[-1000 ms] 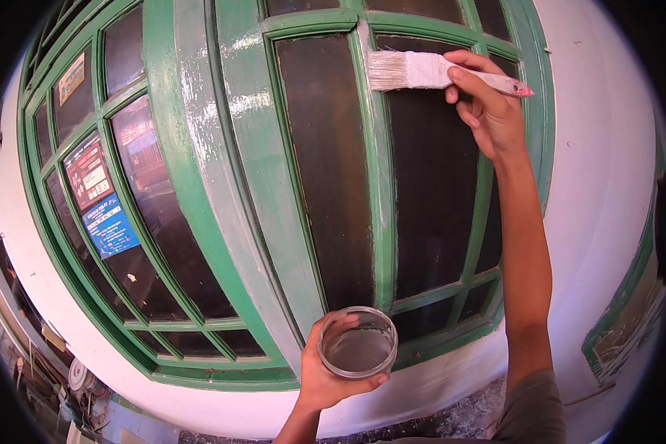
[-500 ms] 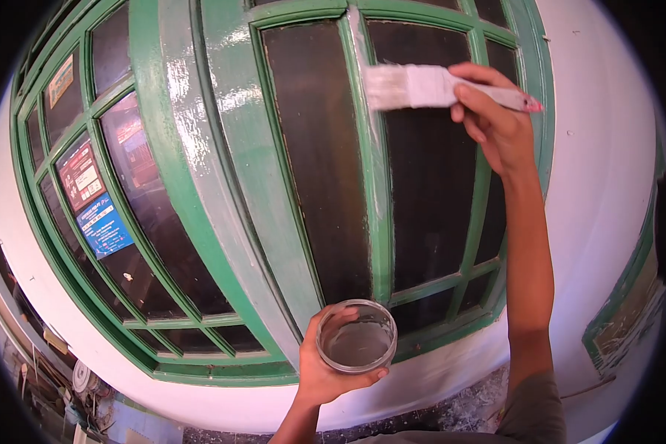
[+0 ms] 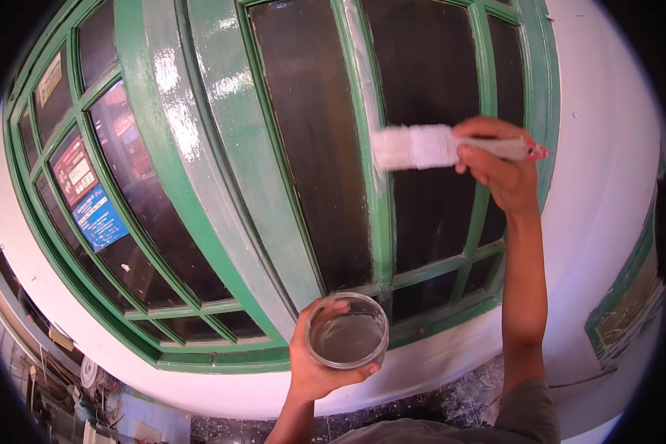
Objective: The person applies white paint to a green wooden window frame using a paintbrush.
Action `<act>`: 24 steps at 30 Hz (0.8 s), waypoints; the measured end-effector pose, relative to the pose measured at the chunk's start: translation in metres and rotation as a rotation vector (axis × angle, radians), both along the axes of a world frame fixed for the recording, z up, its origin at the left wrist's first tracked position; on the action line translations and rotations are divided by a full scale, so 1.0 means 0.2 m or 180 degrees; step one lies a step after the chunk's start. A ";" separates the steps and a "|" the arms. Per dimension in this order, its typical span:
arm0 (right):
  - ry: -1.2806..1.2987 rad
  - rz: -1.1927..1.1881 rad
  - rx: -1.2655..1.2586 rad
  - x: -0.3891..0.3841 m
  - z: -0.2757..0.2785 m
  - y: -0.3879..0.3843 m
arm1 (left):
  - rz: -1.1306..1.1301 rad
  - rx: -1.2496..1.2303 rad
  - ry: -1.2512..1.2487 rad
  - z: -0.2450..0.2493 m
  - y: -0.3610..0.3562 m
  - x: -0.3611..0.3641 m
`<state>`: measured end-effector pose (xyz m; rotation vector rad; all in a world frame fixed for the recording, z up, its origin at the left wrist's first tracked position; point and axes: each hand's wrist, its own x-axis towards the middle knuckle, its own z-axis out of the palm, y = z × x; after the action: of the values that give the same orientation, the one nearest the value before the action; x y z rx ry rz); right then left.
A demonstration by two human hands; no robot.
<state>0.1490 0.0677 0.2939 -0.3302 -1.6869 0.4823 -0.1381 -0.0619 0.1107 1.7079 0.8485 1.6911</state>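
My right hand (image 3: 499, 166) grips the handle of a paintbrush (image 3: 429, 146) with a white-wrapped ferrule and a red handle tip. The bristles meet a narrow upright bar (image 3: 383, 229) of the green window frame. A wet, pale streak runs along that bar above the brush. Low in the view, my left hand (image 3: 314, 374) is wrapped round a clear round jar (image 3: 348, 342). Greyish liquid lies inside the jar, and its top is uncovered. Dark glass panes (image 3: 311, 148) flank the bar on both sides.
Left of a broad, glossy green post (image 3: 237, 148) is another paned window with a blue sticker (image 3: 100, 217) and a red one (image 3: 75, 169). White wall (image 3: 599, 185) borders the frame on the right. Clutter with a white roll (image 3: 90, 372) lies at lower left. The floor (image 3: 466, 392) is dark and speckled.
The brush in my right hand has moved down along the bar, and the pale streak now reaches lower. My left hand still holds the jar, now slightly further left in view.
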 end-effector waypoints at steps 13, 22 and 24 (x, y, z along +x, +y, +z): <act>-0.0300 -0.0066 0.0228 0.02 -0.32 -0.03 | 0.0157 0.0014 0.0058 -0.01 -0.04 -0.04; -0.0296 -0.0058 -0.0068 -0.02 -0.48 -0.04 | 0.0112 -0.0002 0.0051 0.00 -0.06 -0.04; -0.0539 -0.0035 -0.0018 0.00 -0.55 -0.05 | 0.0125 0.0027 0.0047 0.00 -0.06 -0.05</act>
<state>0.1490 0.0579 0.1842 -0.3931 -1.8470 0.4616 -0.1478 -0.0735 0.1110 1.7218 0.8883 1.7124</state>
